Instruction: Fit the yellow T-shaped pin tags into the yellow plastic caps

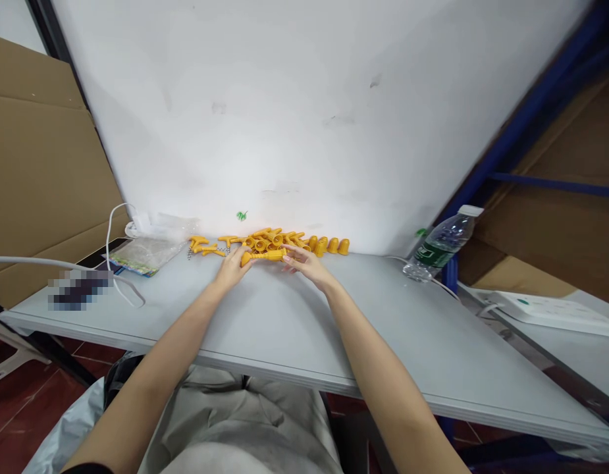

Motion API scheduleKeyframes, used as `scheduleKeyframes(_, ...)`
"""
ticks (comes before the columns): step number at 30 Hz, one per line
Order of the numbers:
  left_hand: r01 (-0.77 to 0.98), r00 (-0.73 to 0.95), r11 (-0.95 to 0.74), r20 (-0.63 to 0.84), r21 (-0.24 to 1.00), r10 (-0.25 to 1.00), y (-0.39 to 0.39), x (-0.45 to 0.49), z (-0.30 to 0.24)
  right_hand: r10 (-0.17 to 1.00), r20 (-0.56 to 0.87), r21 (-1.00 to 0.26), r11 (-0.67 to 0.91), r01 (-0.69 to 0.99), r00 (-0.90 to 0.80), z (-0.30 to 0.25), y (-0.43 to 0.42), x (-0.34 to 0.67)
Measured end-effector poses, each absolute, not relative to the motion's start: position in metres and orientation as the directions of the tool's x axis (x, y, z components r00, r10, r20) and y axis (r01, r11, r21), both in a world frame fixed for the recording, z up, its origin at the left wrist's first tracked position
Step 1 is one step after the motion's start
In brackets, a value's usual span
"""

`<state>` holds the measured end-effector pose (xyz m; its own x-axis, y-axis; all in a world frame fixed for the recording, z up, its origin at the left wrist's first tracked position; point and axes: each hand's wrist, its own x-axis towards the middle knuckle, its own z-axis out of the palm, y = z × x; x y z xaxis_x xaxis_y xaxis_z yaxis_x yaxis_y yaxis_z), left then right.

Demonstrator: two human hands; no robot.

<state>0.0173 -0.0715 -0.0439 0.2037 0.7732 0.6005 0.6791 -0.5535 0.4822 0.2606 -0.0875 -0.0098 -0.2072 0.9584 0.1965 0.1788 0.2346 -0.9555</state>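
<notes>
A heap of small yellow plastic parts (269,239) lies at the far edge of the grey table (294,329), against the white wall. Some are T-shaped, some are little caps (334,246) in a row on the right. Both my arms stretch forward to the heap. My left hand (231,266) and my right hand (304,261) hold the two ends of one long yellow ribbed piece (267,255) just above the tabletop, fingers curled around it.
A clear plastic bag (151,251) and a white cable (117,263) lie at the left. A water bottle (440,245) lies tilted at the right. A white power strip (556,312) rests on the neighbouring table. Cardboard stands on both sides.
</notes>
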Motion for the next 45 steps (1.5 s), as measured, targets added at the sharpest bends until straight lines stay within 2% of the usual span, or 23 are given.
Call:
scheduleKeyframes(14, 0.632, 0.209, -0.652, 0.719, 0.419, 0.663, -0.065, 0.017, -0.053, 0.97, 0.185, -0.97, 0.206, 0.129, -0.155, -0.015, -0.083, 0.257)
scheduleKeyframes(24, 0.623, 0.215, -0.664, 0.725, 0.414, 0.654, -0.065, 0.017, -0.054, 0.977, 0.171, -0.972, 0.188, 0.14, -0.127, -0.013, -0.088, 0.247)
scheduleKeyframes(28, 0.619, 0.211, -0.669, 0.733, 0.411, 0.646, -0.065, 0.016, -0.053, 0.972, 0.143, -0.973, 0.173, 0.154, -0.187, -0.009, -0.089, 0.255)
scheduleKeyframes(32, 0.612, 0.219, -0.673, 0.728, 0.416, 0.649, -0.066, 0.016, -0.051, 0.953, 0.191, -0.969, 0.222, 0.112, -0.233, -0.008, -0.089, 0.263)
scheduleKeyframes(45, 0.607, 0.212, -0.674, 0.732, 0.421, 0.648, -0.067, 0.017, -0.052, 0.97, 0.193, -0.967, 0.214, 0.136, -0.148, -0.01, -0.09, 0.246)
